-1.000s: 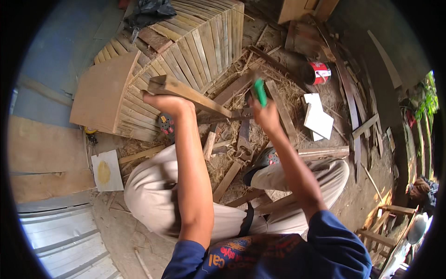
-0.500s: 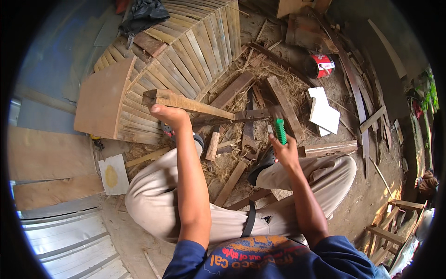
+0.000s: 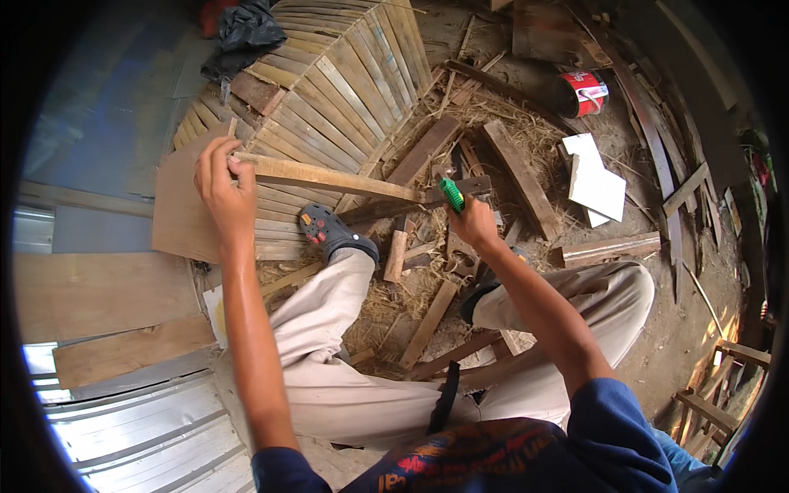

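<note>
My left hand [image 3: 222, 187] is closed round the left end of a long wooden bar [image 3: 329, 177]. The bar slants down to the right, and its far end meets a dark wooden piece [image 3: 460, 191] lying on the floor. In my right hand [image 3: 477, 227] is a tool with a green ribbed handle [image 3: 450, 195]. The handle points up and left, close to the bar's far end; the tool's working part is too blurred to name. A dark clog [image 3: 333, 230] on my foot stands just below the bar.
A slatted wooden platform [image 3: 345, 99] fills the upper left, with a black plastic bag [image 3: 246, 37] on it. Dark planks [image 3: 522, 177], shavings and short offcuts [image 3: 429, 324] litter the floor. At right lie a red can [image 3: 585, 92], a white board [image 3: 593, 185] and a small wooden frame [image 3: 707, 411].
My left hand has moved left and now wraps round the bar's end. My right hand has shifted up and left with the green-handled tool, which now tilts left. The view has shifted a little.
</note>
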Available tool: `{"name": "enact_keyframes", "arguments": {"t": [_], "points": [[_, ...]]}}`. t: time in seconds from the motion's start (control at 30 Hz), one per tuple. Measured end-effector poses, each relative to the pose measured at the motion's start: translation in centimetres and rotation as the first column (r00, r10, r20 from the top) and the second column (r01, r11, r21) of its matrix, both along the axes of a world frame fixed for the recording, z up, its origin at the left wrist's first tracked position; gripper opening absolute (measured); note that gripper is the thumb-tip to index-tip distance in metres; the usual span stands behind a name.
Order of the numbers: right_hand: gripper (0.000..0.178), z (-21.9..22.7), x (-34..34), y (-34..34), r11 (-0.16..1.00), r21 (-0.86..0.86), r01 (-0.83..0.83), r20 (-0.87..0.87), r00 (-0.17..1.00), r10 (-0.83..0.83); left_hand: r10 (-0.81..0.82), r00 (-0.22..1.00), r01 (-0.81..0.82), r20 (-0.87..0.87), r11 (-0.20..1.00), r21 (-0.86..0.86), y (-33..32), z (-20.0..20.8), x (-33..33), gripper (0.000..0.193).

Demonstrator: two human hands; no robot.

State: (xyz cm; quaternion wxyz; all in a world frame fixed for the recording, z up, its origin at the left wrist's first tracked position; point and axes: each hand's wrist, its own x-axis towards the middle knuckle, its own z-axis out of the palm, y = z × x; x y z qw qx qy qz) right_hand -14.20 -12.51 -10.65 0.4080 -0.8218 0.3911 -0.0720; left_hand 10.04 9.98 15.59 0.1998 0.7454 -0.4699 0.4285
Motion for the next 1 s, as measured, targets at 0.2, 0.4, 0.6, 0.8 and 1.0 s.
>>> {"name": "enact_keyframes", "arguments": {"t": [0.2,0.4,0.6,0.8,1.0], "points": [[0.038,-4.2,4.9,-4.2,0.863,-0.444,-0.240,0.057,0.954,0.295,0.033,0.930,0.100,-0.366,0.936,0.338,0.9,2.1,-0.2,0.032],[0.034,-7.3,7.9,-6.1,0.827,-0.371,-0.423,-0.190,0.906,0.378,-0.069,0.843,0.101,-0.533,0.994,0.031,6.5,-3.4,1.9,0.032],[0.031,-10.0,6.1,-5.8,0.858,-0.443,-0.259,0.034,0.952,0.305,-0.036,0.853,0.095,-0.520,0.992,0.087,13.5,-10.0,3.9,0.024],[0.029,-10.6,5.1,-4.9,0.856,-0.479,-0.192,0.133,0.949,0.287,-0.130,0.867,0.228,-0.481,0.962,0.151,15.1,-10.7,3.8,0.019],[0.029,-10.3,5.3,-5.0,0.862,-0.470,-0.191,0.127,0.952,0.280,-0.119,0.883,0.201,-0.454,0.970,0.136,14.6,-11.4,5.0,0.018]]}}
